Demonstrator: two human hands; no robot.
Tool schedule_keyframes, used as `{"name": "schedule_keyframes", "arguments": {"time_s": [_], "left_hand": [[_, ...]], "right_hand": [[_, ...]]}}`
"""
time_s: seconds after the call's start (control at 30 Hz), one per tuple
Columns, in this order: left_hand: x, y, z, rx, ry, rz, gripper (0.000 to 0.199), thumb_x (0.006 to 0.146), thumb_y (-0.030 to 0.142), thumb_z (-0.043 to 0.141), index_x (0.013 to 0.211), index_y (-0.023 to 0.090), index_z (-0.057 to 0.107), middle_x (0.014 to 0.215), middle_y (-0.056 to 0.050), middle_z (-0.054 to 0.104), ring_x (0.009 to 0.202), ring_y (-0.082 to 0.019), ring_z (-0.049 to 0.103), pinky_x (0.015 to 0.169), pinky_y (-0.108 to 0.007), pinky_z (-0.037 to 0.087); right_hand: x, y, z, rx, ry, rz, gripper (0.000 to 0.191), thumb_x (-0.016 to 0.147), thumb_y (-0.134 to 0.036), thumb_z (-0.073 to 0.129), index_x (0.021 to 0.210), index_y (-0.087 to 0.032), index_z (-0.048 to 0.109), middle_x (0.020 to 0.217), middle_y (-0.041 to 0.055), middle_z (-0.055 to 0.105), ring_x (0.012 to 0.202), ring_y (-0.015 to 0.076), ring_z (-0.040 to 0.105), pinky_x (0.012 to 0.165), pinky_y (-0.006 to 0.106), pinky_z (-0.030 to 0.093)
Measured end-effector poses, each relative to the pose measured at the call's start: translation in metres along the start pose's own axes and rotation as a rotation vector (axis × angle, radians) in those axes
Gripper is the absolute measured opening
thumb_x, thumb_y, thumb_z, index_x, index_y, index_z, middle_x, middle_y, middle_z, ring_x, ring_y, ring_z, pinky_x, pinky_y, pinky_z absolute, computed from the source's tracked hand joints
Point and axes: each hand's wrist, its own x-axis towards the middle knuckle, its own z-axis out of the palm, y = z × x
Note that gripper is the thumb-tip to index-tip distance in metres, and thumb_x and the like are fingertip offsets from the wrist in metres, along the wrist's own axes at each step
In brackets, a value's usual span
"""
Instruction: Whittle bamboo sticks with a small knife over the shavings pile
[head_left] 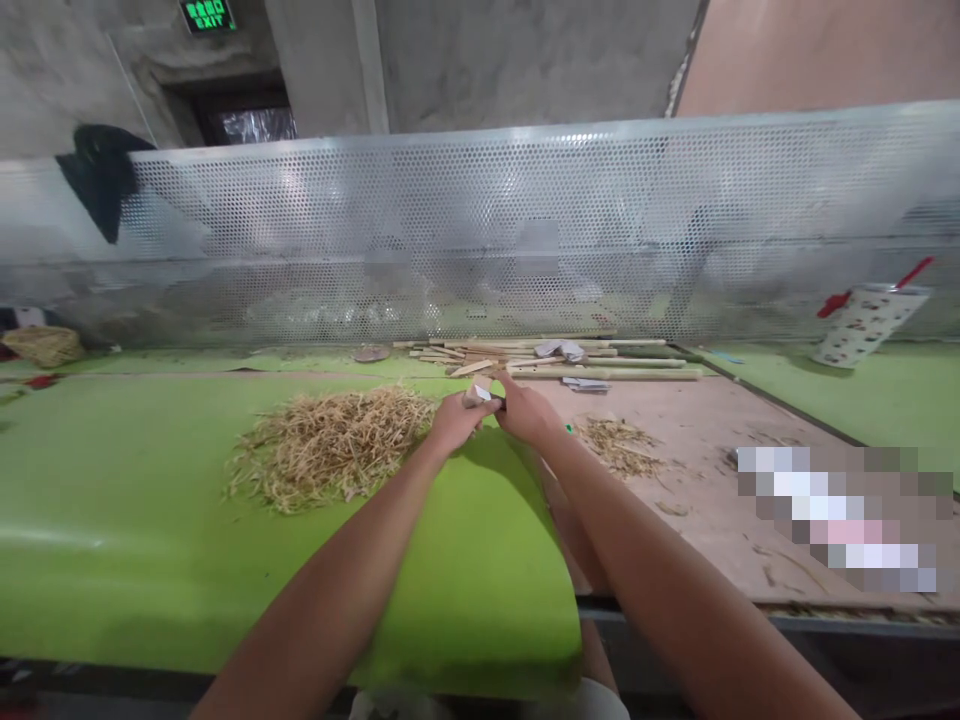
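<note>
I see my left hand (452,422) and right hand (525,410) meeting over the green mat (150,500), fingers pinching a small wooden piece (480,392) just right of the straw pile (330,445).

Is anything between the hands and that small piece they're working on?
Nothing visible. The left hand and right hand both already touch the small pale piece; the shavings pile lies off to the left.
</note>
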Motion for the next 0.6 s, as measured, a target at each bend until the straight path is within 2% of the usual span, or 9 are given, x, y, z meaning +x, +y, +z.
{"name": "schedule_keyframes", "arguments": {"time_s": [0.1, 0.2, 0.43, 0.6], "left_hand": [[0.001, 0.000, 0.001, -0.037, -0.056, 0.037, 0.031, 0.072, 0.044, 0.065, 0.083, 0.016, 0.060, 0.061, 0.002, 0.056, 0.041, -0.006, 0.042, 0.043, -0.021, 0.033], [0.003, 0.000, 0.001, -0.070, -0.094, 0.060, 0.030, 0.072, 0.040, 0.066, 0.088, 0.016, 0.060, 0.067, 0.002, 0.058, 0.042, -0.005, 0.040, 0.043, -0.021, 0.032], [0.004, -0.002, 0.001, 0.030, -0.062, 0.058, 0.036, 0.070, 0.051, 0.066, 0.073, 0.017, 0.054, 0.051, 0.005, 0.045, 0.041, -0.007, 0.038, 0.045, -0.023, 0.028], [0.007, -0.007, 0.003, 0.019, -0.046, 0.058, 0.041, 0.069, 0.056, 0.064, 0.065, 0.018, 0.051, 0.049, 0.005, 0.042, 0.041, -0.007, 0.034, 0.045, -0.023, 0.022]], "right_hand": [[0.000, 0.008, 0.004, 0.076, -0.014, -0.094, 0.067, 0.083, -0.027, 0.046, 0.146, -0.017, 0.025, 0.095, 0.0118, 0.071, 0.082, 0.0259, 0.065, 0.065, 0.030, 0.044], [0.000, 0.012, 0.007, 0.099, 0.005, -0.144, 0.068, 0.082, -0.026, 0.047, 0.146, -0.016, 0.026, 0.099, 0.0127, 0.070, 0.086, 0.0263, 0.065, 0.069, 0.031, 0.045], [0.002, 0.006, 0.001, -0.045, 0.009, -0.023, 0.057, 0.083, -0.026, 0.044, 0.140, -0.024, 0.038, 0.092, 0.0120, 0.071, 0.083, 0.0292, 0.065, 0.065, 0.032, 0.044], [-0.001, 0.001, -0.004, -0.115, 0.029, 0.017, 0.053, 0.084, -0.026, 0.044, 0.136, -0.027, 0.043, 0.090, 0.0095, 0.071, 0.081, 0.0262, 0.065, 0.064, 0.030, 0.042]]}}
